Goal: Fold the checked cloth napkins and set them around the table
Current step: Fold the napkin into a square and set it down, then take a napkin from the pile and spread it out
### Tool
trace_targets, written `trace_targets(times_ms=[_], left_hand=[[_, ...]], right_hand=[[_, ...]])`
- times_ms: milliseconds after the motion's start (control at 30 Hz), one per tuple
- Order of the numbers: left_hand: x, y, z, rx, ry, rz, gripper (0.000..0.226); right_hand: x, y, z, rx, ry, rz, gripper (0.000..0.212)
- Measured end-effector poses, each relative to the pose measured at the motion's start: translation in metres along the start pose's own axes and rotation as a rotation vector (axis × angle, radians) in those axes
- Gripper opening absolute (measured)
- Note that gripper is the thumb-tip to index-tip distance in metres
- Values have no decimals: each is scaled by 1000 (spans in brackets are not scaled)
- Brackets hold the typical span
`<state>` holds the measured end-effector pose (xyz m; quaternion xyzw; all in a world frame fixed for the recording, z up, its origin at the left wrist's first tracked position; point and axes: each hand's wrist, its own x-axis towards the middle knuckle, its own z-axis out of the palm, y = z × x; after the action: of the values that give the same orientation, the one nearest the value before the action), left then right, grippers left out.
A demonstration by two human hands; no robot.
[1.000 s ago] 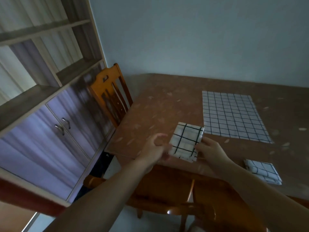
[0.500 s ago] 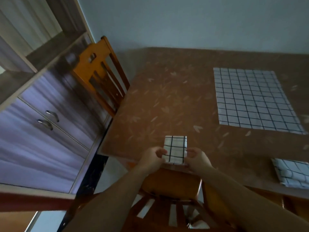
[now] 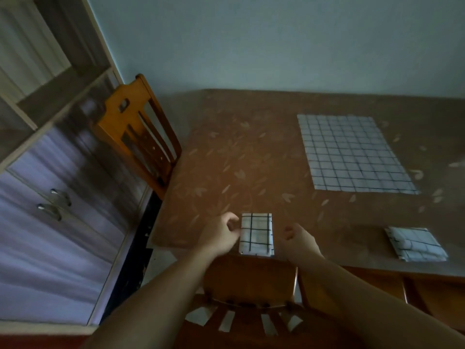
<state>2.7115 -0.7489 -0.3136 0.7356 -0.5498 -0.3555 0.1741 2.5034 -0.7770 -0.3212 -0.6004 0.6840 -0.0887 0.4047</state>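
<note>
1. Your left hand (image 3: 219, 236) sits at the left edge of the folded napkin (image 3: 256, 234). Its fingers are curled, with the fingertips at or touching the cloth edge. Whether they pinch the cloth cannot be told from the head view.
2. Your right hand (image 3: 299, 239) is just to the right of the same napkin and apart from it. Its fingers are loosely curled and hold nothing.
3. The folded napkin lies flat on the table (image 3: 226, 159), at the near edge, as a small upright rectangle with the check pattern facing up.
4. A second folded napkin (image 3: 416, 244) lies further right along the same near edge, well apart from the first.
5. An unfolded napkin (image 3: 352, 153) lies spread flat on the far right part of the table surface.
6. The near chair (image 3: 251, 285) stands directly below the first napkin, pushed toward the table edge.
7. The side chair (image 3: 141, 132) stands at the left end of the table, with its back upright.
8. A cabinet (image 3: 50, 197) with two metal door handles stands along the left, behind the side chair.
</note>
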Motion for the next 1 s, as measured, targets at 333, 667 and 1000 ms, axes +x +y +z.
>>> trace_targets(times_ms=[333, 667, 1000], left_hand=[[-43, 121, -13, 130, 134, 177, 46], [-72, 289, 67, 321, 356, 300, 50], [50, 335, 103, 526, 313, 292, 62]], right_hand=[[-42, 7, -129, -92, 225, -270, 17], [-58, 119, -307, -241, 346, -392, 47], [63, 160, -382, -525, 378, -360, 75]])
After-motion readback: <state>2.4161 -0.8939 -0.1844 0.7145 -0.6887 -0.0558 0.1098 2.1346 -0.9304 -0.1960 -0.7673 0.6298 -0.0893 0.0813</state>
